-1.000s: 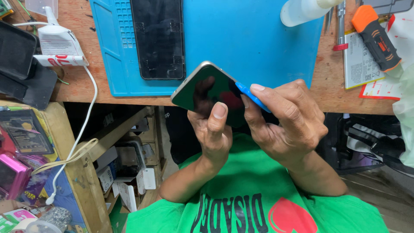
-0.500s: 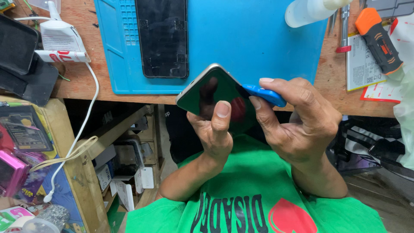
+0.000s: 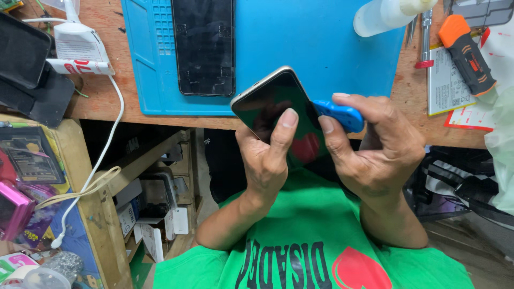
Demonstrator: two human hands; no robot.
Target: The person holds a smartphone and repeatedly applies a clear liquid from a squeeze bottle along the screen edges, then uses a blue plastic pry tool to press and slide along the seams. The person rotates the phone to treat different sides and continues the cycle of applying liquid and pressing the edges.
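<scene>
Item: smartphone, gripped in my left hand above the bench edge. My right hand pinches a blue pry tool at its seam; keep it shallow, slide steadily.

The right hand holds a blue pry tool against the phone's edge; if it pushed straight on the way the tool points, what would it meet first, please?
Probably the phone itself: the right hand aims the blue pry tool at its side edge, and the left hand grips just beyond. Depth is unclear.
</scene>
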